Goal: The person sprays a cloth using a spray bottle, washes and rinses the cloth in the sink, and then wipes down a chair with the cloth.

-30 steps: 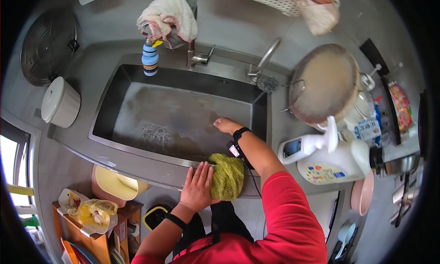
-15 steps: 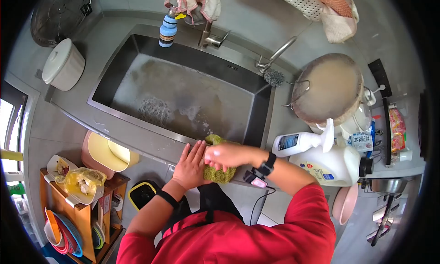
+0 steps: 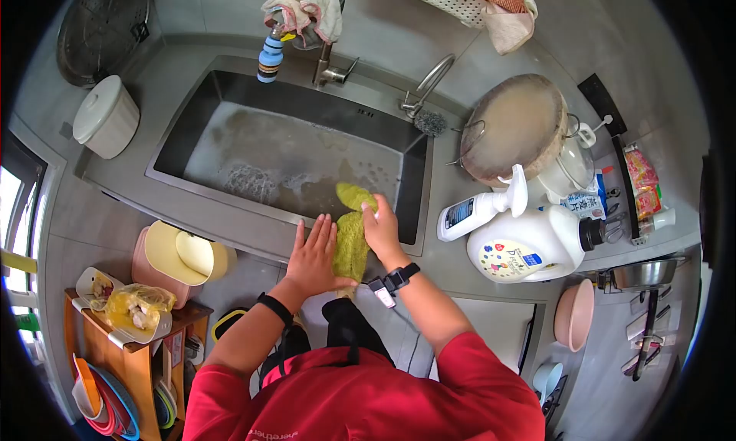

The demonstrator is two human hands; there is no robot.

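Observation:
A yellow-green cloth (image 3: 352, 245) lies over the front rim of the steel sink (image 3: 222, 188), its top end over the basin and its lower part hanging at the counter edge. My right hand (image 3: 380, 228) grips the cloth's upper right part between thumb and fingers. My left hand (image 3: 310, 255) lies on the counter edge at the cloth's left side, fingers spread, its thumb side touching the cloth. Cloudy water (image 3: 284, 154) with some foam stands in the basin.
Right of the sink are a spray bottle (image 3: 479, 211), a large white detergent bottle (image 3: 529, 244) and a big round pan (image 3: 512, 127). A lidded white pot (image 3: 107, 118) is left. Behind are two faucets (image 3: 331, 72) and a blue bottle (image 3: 270, 56). A wooden shelf (image 3: 138, 372) stands lower left.
My right hand has come back from over the basin and taken hold of the cloth, whose upper end now reaches over the sink. My left hand stays at the counter edge. The view has shifted.

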